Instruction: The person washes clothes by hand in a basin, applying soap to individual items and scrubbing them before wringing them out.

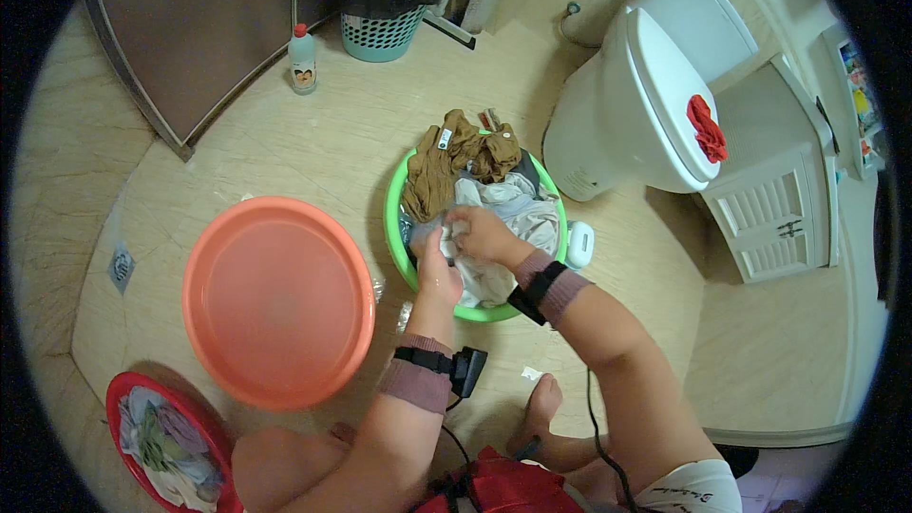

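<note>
A bright green basin (pixel 392 245) full of clothes stands on the floor in front of me. White cloth (pixel 521 214) fills most of its middle and right, and a brown garment (pixel 435 180) with a white tag hangs over its far left rim. My right hand (pixel 480 234) is closed on a bit of white cloth above the basin. Close against it, my left hand (pixel 439 271) grips the same white cloth, its fingertips partly blurred. Each wrist wears a black strap with a small device.
Left of me stands an orange basin (pixel 275 214) of water; a red basin (pixel 119 408) of clothes is nearer. Farther off are a bottle (pixel 303 62), a waste bin (pixel 380 30) and a toilet (pixel 608 104) with a red cloth (pixel 706 129) on its lid. A white cabinet (pixel 765 228) stands right.
</note>
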Demonstrator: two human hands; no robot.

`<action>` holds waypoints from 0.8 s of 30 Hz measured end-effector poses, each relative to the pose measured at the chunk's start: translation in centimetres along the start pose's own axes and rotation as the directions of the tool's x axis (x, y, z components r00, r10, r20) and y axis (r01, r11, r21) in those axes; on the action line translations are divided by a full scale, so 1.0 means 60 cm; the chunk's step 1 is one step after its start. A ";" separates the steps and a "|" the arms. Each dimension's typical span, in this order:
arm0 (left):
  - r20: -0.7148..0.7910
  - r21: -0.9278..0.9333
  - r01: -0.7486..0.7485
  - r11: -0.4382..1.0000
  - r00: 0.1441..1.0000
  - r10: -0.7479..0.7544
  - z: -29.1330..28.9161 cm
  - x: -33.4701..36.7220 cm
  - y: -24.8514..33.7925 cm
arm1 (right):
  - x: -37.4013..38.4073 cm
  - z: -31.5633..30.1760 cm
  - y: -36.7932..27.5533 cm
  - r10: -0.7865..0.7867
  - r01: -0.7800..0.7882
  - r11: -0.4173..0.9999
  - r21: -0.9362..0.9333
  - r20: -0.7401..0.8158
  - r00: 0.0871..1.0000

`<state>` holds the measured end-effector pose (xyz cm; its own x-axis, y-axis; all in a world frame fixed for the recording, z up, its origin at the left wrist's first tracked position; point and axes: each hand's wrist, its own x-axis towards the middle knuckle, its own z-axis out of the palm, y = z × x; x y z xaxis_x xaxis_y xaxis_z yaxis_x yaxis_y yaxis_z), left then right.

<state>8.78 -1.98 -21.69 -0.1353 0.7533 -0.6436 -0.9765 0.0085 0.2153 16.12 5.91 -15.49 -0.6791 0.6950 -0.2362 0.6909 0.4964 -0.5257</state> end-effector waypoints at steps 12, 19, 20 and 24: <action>0.200 -0.003 0.012 1.000 0.980 -0.011 0.047 -0.004 -0.031 | -0.092 -0.054 -0.086 -0.199 0.239 0.968 0.078 -0.343 0.918; 0.420 -0.085 0.179 0.980 0.899 -0.127 0.066 -0.062 0.035 | -0.003 -0.019 0.051 -0.091 0.230 0.540 0.810 -0.215 0.972; 0.351 -0.101 0.189 0.977 0.925 -0.143 0.083 -0.083 0.054 | -0.013 -0.024 0.059 -0.184 0.167 0.647 0.744 -0.060 0.981; 0.398 -0.112 0.083 0.990 0.917 -0.032 0.145 -0.166 0.103 | -0.075 -0.020 0.065 -0.274 0.032 0.528 0.849 0.134 0.952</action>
<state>5.58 -3.70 -7.56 -0.0264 0.9521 -0.3045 -0.9970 -0.0028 0.0776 22.14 5.34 -15.51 -0.8695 0.4557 -0.1906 0.1323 -0.1568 -0.9787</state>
